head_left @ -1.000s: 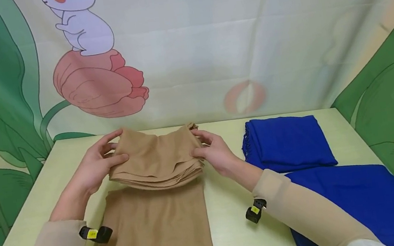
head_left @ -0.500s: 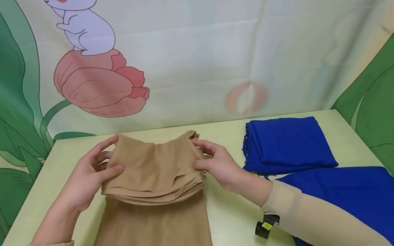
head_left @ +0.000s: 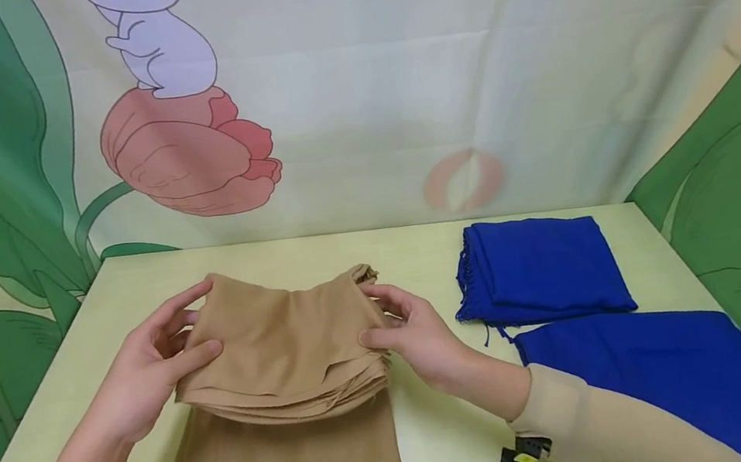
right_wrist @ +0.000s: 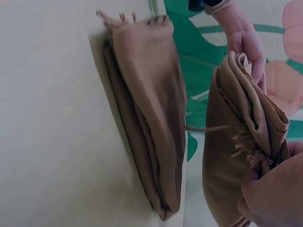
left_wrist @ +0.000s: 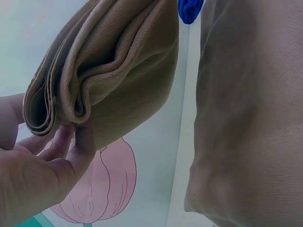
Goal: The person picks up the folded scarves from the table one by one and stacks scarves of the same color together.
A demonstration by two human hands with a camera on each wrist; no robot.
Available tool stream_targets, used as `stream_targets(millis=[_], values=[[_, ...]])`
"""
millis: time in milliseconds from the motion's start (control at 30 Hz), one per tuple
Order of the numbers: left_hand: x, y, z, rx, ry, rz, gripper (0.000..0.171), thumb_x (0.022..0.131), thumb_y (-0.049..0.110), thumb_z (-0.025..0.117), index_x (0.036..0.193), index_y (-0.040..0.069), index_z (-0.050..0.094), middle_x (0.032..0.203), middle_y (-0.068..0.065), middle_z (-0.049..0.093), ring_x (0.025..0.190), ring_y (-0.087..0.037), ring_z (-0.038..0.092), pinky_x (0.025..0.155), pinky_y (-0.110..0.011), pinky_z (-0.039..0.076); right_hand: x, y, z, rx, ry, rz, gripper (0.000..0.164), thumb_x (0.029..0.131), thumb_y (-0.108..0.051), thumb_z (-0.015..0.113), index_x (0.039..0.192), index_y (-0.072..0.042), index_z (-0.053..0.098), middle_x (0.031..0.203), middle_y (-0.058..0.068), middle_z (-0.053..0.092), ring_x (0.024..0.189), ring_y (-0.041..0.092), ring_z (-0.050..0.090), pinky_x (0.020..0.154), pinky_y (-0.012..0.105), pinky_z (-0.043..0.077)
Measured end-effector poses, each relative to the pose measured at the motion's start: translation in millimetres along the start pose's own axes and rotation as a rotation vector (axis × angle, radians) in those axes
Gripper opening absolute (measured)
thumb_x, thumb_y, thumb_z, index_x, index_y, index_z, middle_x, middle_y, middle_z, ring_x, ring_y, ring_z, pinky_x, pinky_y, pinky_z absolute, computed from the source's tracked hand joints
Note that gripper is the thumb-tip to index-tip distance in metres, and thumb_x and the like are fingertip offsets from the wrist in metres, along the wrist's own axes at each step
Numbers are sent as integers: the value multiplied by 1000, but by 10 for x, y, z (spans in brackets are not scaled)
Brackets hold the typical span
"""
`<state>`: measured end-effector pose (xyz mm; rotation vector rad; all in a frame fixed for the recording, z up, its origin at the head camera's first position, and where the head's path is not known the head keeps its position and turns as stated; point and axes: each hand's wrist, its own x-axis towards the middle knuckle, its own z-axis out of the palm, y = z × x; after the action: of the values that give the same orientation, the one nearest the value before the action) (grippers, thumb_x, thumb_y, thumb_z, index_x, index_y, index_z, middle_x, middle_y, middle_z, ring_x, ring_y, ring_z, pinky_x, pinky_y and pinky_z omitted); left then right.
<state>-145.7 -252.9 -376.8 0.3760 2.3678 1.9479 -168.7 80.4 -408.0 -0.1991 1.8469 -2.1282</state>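
A tan fringed scarf [head_left: 286,336], folded into several layers, is held up off the table between both hands. My left hand [head_left: 143,370] pinches its left end, thumb in front and fingers behind. On the right end my right hand [head_left: 420,338] has the same kind of grip. Beneath it a second tan scarf [head_left: 288,460] lies folded flat, its far part hidden by the held one. Loose layer edges of the held scarf [left_wrist: 128,90] show in the left wrist view. Fringe sticks out beside my right hand [right_wrist: 279,194] in the right wrist view.
Two folded blue scarves lie at the right: a smaller fringed blue one [head_left: 551,266] at the back and a larger blue one [head_left: 663,372] nearer, partly behind my right sleeve [head_left: 620,417]. A printed curtain [head_left: 354,108] hangs behind the pale table [head_left: 454,438].
Both hands have brought the held tan scarf nearer to the body and slightly left, over more of the lower tan scarf. The grips stay the same, and the blue scarves lie where they were.
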Motion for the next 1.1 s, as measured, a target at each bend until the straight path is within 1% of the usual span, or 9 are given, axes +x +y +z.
stream_targets(millis=[100, 233, 467, 600, 700, 767, 933, 1033, 1100], values=[[-61, -1, -9, -5, 9, 6, 69, 96, -2, 70, 157, 16, 43, 117, -8, 62, 97, -18, 66, 69, -27, 57, -52, 12, 28, 12, -11, 6, 68, 87, 10, 70, 150, -7, 50, 132, 17, 55, 125, 29, 58, 93, 31, 54], [-147, -3, -12, 0, 3, -9, 70, 96, -1, 70, 158, 16, 42, 118, -8, 62, 99, -18, 67, 70, -27, 57, -127, 43, 50, 34, -25, 18, 67, 87, 10, 70, 149, -5, 50, 134, 17, 54, 121, 28, 60, 92, 32, 54], [-304, -29, -20, 79, -4, -26, 70, 97, 2, 70, 158, 16, 41, 118, -9, 61, 98, -17, 66, 69, -27, 56, -253, 112, 110, 33, -59, 27, 62, 84, 13, 71, 142, 1, 52, 126, 15, 59, 111, 23, 63, 90, 31, 54], [-362, -87, -23, 78, -15, -38, 69, 97, 2, 70, 158, 16, 41, 118, -9, 63, 101, -17, 67, 72, -29, 57, -312, 181, 135, 20, -79, 30, 55, 83, 13, 71, 134, 4, 52, 122, 13, 59, 105, 21, 63, 87, 30, 54], [-407, -159, -29, 57, -26, -42, 71, 96, -1, 70, 159, 14, 40, 117, -8, 65, 99, -18, 68, 73, -29, 58, -355, 237, 138, 4, -112, 55, 50, 83, 13, 71, 127, 4, 51, 119, 12, 58, 102, 21, 63, 86, 31, 54], [-441, -208, -37, 68, -26, -47, 73, 95, -3, 70, 159, 14, 39, 115, -7, 65, 98, -17, 68, 74, -28, 58, -380, 270, 134, -7, -137, 73, 48, 82, 14, 70, 125, 4, 50, 117, 12, 58, 101, 21, 63, 86, 32, 55], [-550, -343, -69, 110, -35, -95, 76, 93, -4, 71, 159, 15, 37, 115, -4, 65, 98, -15, 66, 76, -26, 56, -411, 336, 91, -8, -165, 108, 47, 83, 15, 70, 124, 4, 48, 118, 13, 57, 103, 22, 63, 89, 35, 55], [-604, -420, -102, 134, -52, -134, 78, 94, -2, 71, 160, 12, 32, 118, -7, 62, 99, -15, 66, 75, -28, 56, -417, 369, 52, -6, -167, 119, 44, 85, 14, 69, 122, 5, 48, 119, 14, 58, 102, 23, 64, 90, 36, 56], [-626, -460, -126, 158, -72, -178, 81, 94, 1, 72, 161, 9, 27, 119, -10, 60, 100, -15, 66, 76, -29, 56, -423, 390, 33, -14, -164, 125, 42, 86, 12, 69, 121, 5, 48, 118, 13, 58, 101, 22, 64, 89, 35, 56]])
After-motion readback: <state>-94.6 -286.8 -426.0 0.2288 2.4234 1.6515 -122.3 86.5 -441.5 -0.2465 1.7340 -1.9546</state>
